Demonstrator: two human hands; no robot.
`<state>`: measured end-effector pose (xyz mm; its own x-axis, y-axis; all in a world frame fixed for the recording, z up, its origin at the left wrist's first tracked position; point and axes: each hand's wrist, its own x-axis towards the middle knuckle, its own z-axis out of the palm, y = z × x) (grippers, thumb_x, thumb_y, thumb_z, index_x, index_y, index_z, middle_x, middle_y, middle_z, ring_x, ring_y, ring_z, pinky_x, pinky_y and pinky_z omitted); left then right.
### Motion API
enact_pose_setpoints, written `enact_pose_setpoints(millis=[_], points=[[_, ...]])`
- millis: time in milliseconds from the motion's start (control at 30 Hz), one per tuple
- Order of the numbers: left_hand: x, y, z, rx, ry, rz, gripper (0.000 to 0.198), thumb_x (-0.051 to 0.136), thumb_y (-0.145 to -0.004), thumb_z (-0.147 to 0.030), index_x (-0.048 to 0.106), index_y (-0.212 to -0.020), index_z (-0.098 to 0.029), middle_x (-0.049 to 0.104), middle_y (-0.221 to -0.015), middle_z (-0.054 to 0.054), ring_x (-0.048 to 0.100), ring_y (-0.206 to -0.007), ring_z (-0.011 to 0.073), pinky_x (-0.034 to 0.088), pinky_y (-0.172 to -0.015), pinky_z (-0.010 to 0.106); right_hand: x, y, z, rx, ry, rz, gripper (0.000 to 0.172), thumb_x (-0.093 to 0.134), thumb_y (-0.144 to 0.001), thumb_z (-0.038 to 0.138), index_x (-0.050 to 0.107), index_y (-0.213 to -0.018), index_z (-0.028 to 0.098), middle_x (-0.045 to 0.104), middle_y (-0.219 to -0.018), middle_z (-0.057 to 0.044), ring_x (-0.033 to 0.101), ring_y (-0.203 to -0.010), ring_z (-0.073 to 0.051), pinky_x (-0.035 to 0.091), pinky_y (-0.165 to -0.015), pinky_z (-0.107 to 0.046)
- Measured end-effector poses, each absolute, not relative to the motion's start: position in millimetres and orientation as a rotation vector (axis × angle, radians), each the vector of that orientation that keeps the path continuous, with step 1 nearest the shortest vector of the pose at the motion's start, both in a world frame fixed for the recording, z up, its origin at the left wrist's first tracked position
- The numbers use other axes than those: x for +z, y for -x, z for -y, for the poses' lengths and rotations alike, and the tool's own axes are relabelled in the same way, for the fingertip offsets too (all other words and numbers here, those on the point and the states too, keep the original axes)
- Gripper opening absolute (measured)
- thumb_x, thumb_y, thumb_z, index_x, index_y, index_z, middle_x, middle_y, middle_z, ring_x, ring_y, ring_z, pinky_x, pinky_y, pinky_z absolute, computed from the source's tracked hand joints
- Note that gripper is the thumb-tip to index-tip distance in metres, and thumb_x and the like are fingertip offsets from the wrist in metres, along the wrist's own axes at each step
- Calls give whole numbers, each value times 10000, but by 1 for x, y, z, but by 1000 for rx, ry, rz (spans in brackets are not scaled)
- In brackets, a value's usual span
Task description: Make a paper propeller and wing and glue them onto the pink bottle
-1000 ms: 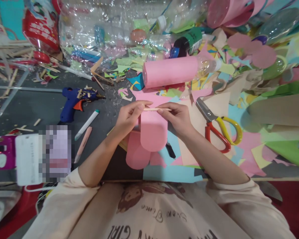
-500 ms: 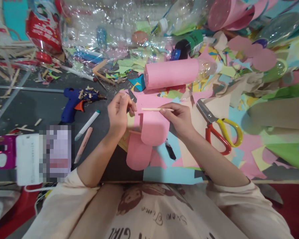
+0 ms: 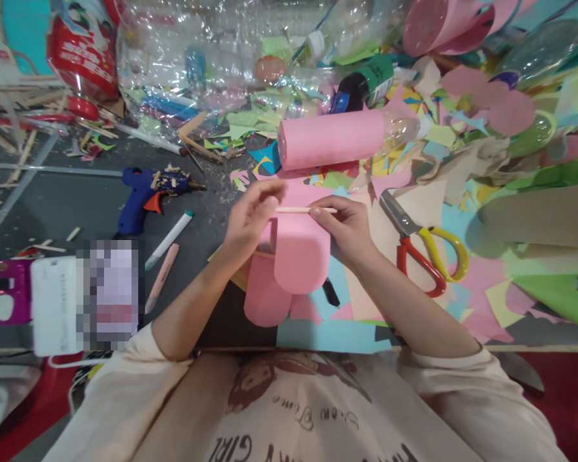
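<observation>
My right hand point(image 3: 344, 221) pinches a thin wooden stick point(image 3: 298, 210) near its right end, thumb below and fingers above. The stick runs level along the top edge of a pink paper piece point(image 3: 302, 256) with a rounded lower end. Close to the stick's left end is my left hand point(image 3: 255, 215), its fingers curved and parted from the thumb; whether the thumb touches the stick is unclear. Partly beneath lies a second rounded pink piece point(image 3: 267, 292). A black-handled tool point(image 3: 331, 293), perhaps a cutter, is half covered by the upper piece.
Behind my hands lies a pink-wrapped bottle point(image 3: 334, 139). Red-and-yellow-handled scissors point(image 3: 421, 240) rest at right on paper sheets. Leftward are a blue glue gun point(image 3: 144, 196), a green-capped marker point(image 3: 169, 240) and a pink marker point(image 3: 162, 277). Bottles and paper scraps crowd the back.
My left hand has moved right, to the stick's left end, and its fingers have opened from a pinch. The pink piece with the stick has tilted slightly, its rounded end now lower.
</observation>
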<state>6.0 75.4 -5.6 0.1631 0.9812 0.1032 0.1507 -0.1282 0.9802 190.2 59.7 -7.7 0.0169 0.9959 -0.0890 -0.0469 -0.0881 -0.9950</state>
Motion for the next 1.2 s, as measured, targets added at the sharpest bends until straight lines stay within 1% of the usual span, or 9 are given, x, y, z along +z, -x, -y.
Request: enact_pose_setpoints(millis=[100, 167, 300, 433, 667, 800, 900, 1067, 1200], points=[[3, -10, -71, 878, -1549, -1183, 270, 645, -829, -429, 740, -931, -197, 760, -892, 28, 682, -794, 154, 513, -687, 242, -7, -189, -59, 1311, 1237, 1199, 248, 794, -693, 464, 748, -684, 219, 685, -629, 14, 537, -557, -105, 437, -533, -259], [6, -12, -69, 823, -1583, -1210, 242, 654, -823, -413, 755, -875, -199, 766, -868, 20, 682, -784, 150, 497, -670, 231, -6, -188, -59, 1326, 1221, 1222, 247, 791, -703, 456, 752, -689, 213, 681, -619, 12, 536, -558, -105, 440, -540, -262], [7, -12, -69, 823, -1594, -1243, 247, 639, -836, -413, 764, -855, -202, 772, -854, 17, 685, -784, 146, 488, -665, 223, -6, -187, -59, 1362, 1206, 1213, 248, 791, -711, 452, 760, -711, 206, 675, -609, 13, 545, -559, -103, 444, -543, -260], [10, -12, -69, 839, -1594, -1263, 231, 651, -824, -401, 771, -853, -205, 774, -843, 13, 681, -766, 141, 480, -649, 217, -8, -188, -60, 1346, 1188, 1196, 243, 806, -697, 453, 756, -736, 218, 711, -680, 10, 586, -600, -107, 464, -559, -255], [10, -12, -68, 863, -1535, -1307, 255, 684, -785, -388, 776, -927, -196, 777, -905, 45, 676, -748, 153, 484, -606, 232, -9, -189, -59, 1273, 1228, 1217, 327, 766, -711, 550, 727, -697, 225, 716, -690, 10, 622, -648, -131, 498, -614, -285], [8, -11, -69, 906, -1538, -1285, 203, 685, -776, -355, 780, -879, -208, 774, -857, 34, 659, -697, 144, 480, -582, 231, -9, -190, -59, 1227, 1244, 1230, 319, 764, -714, 547, 720, -681, 233, 683, -647, 18, 577, -614, -125, 465, -587, -283], [8, -9, -70, 895, -1599, -1286, 190, 648, -786, -305, 776, -889, -210, 774, -859, 22, 654, -687, 137, 492, -603, 228, -10, -190, -59, 1217, 1275, 1192, 308, 769, -702, 543, 721, -680, 240, 655, -626, 25, 537, -590, -121, 431, -562, -279], [5, -7, -70, 885, -1660, -1206, 314, 543, -774, -202, 750, -1010, -204, 768, -1000, 25, 687, -825, 145, 522, -699, 217, -9, -188, -60, 1237, 1298, 1123, 314, 773, -687, 542, 704, -665, 236, 641, -646, 23, 531, -614, -121, 433, -587, -281], [2, -5, -71, 925, -1594, -1122, 346, 531, -787, -223, 700, -1088, -201, 744, -1026, 36, 689, -870, 151, 533, -731, 229, -9, -188, -61, 1232, 1298, 1124, 329, 765, -695, 556, 694, -663, 237, 631, -646, 23, 526, -614, -122, 434, -585, -283]])
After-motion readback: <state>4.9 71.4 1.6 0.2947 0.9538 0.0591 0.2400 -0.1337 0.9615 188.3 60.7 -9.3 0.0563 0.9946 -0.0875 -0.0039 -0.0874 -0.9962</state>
